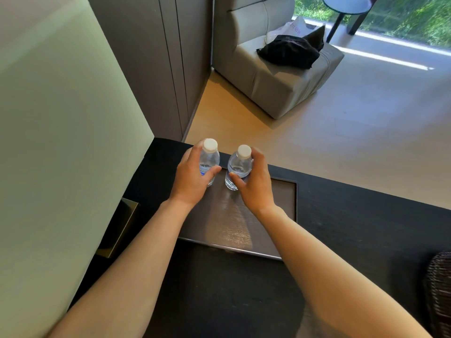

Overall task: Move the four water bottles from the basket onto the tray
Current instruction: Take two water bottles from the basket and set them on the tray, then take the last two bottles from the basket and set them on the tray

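Two small clear water bottles with white caps stand upright at the far end of a dark rectangular tray (285, 206). My left hand (192, 181) is wrapped around the left bottle (209, 159). My right hand (255, 184) grips the right bottle (240, 164). Both bottle bases sit at or just above the tray surface; I cannot tell whether they touch it. The dark woven basket (439, 296) shows only partly at the right edge, and its inside is hidden.
The tray lies on a black table (353, 228). A large pale lampshade (61, 142) fills the left side, with its metal base (122, 228) close to the tray. Beyond the table's far edge are a wooden floor and a grey armchair (280, 76) holding dark cloth.
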`<state>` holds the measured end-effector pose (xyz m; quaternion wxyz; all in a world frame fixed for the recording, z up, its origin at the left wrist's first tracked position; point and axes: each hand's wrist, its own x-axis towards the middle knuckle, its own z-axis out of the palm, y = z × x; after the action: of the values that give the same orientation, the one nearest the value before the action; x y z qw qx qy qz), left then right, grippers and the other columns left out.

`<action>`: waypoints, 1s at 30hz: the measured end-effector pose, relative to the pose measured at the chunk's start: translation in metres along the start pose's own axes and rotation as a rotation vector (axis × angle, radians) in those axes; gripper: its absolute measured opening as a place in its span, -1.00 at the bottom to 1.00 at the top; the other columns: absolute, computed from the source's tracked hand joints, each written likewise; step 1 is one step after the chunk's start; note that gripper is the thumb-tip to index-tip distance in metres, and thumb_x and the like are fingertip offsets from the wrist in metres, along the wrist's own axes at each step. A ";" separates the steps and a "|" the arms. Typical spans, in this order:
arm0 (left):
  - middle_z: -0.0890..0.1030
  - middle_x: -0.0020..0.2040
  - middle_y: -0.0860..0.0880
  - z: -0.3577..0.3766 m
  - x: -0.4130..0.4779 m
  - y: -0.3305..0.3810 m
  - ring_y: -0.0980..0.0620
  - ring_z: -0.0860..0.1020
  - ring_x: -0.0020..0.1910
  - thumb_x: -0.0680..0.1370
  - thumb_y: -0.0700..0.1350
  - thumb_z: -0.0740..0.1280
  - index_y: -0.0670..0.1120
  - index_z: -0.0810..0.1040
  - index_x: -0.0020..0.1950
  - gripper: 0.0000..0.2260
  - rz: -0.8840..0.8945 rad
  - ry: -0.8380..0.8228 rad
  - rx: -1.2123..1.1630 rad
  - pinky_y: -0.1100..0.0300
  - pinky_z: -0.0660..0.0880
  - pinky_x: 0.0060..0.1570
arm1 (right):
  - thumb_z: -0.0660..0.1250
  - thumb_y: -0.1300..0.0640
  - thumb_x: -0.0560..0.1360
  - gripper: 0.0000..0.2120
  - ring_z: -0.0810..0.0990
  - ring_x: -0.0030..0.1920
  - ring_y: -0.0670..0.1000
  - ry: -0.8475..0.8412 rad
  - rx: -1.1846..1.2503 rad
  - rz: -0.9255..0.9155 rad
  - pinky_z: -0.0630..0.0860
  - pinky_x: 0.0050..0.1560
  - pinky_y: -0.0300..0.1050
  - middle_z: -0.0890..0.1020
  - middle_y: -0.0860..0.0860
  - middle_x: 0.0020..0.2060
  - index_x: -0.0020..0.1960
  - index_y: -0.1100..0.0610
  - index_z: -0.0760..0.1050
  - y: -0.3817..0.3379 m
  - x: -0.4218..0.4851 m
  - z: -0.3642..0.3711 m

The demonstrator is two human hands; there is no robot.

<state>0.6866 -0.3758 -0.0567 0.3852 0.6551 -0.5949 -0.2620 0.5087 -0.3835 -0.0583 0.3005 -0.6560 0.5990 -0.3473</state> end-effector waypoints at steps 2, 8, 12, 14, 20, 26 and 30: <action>0.47 0.43 -0.13 0.001 -0.002 0.003 -0.09 0.46 0.42 0.53 -0.11 0.54 -0.05 0.34 0.56 -0.34 -0.004 -0.010 0.008 0.13 0.45 0.27 | 0.59 0.19 0.47 -0.23 0.50 0.40 0.16 -0.011 -0.002 0.004 0.53 0.39 0.17 0.45 0.13 0.44 0.42 -0.17 0.16 0.002 -0.001 -0.001; 0.35 0.54 -0.16 -0.002 -0.016 0.013 -0.10 0.35 0.53 0.50 -0.13 0.55 -0.06 0.20 0.64 -0.20 -0.048 0.022 0.041 0.18 0.32 0.33 | 0.61 0.05 0.46 -0.08 0.40 0.54 0.06 -0.076 0.015 0.141 0.39 0.48 -0.01 0.38 0.02 0.56 0.63 -0.01 0.13 0.009 -0.013 -0.013; 0.31 0.59 -0.12 -0.007 -0.045 0.023 -0.09 0.29 0.58 0.52 -0.06 0.54 -0.04 0.16 0.65 -0.19 -0.118 0.031 0.083 0.15 0.27 0.36 | 0.54 -0.10 0.51 -0.13 0.37 0.56 0.04 -0.069 -0.100 0.154 0.40 0.52 0.06 0.35 0.02 0.60 0.65 0.04 0.15 0.013 -0.047 -0.036; 0.31 0.59 -0.11 -0.008 -0.071 0.030 -0.09 0.30 0.58 0.52 -0.01 0.53 -0.04 0.17 0.65 -0.20 -0.168 0.030 0.117 0.10 0.31 0.38 | 0.50 -0.15 0.52 -0.17 0.38 0.55 0.03 -0.071 -0.158 0.148 0.41 0.51 0.07 0.37 0.02 0.58 0.64 0.04 0.18 0.016 -0.071 -0.051; 0.53 0.41 -0.15 0.012 -0.180 0.063 -0.16 0.51 0.39 0.55 0.05 0.45 -0.16 0.43 0.51 -0.42 -0.109 -0.108 0.367 -0.12 0.48 0.35 | 0.36 -0.18 0.59 -0.34 0.44 0.51 0.10 -0.165 -0.357 0.170 0.47 0.44 0.17 0.40 0.04 0.55 0.60 0.02 0.30 0.039 -0.167 -0.116; 0.66 0.23 -0.11 0.062 -0.300 0.114 -0.14 0.63 0.20 0.56 0.06 0.42 -0.16 0.60 0.35 -0.56 0.029 -0.254 0.528 -0.08 0.54 0.16 | 0.28 -0.17 0.63 -0.45 0.50 0.44 0.10 -0.201 -0.485 0.247 0.51 0.36 0.10 0.49 0.03 0.48 0.56 0.02 0.38 0.073 -0.290 -0.197; 0.68 0.19 -0.08 0.104 -0.369 0.161 -0.11 0.65 0.15 0.57 0.13 0.37 -0.13 0.62 0.33 -0.55 0.097 -0.304 0.589 -0.04 0.55 0.11 | 0.27 -0.17 0.63 -0.46 0.55 0.39 0.02 -0.161 -0.509 0.292 0.49 0.34 0.00 0.54 -0.02 0.45 0.55 0.00 0.41 0.097 -0.370 -0.262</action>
<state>0.4535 -0.0326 -0.0268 0.0982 0.6625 -0.7263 -0.1548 0.2240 -0.0192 -0.0212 0.2197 -0.6425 0.7291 -0.0861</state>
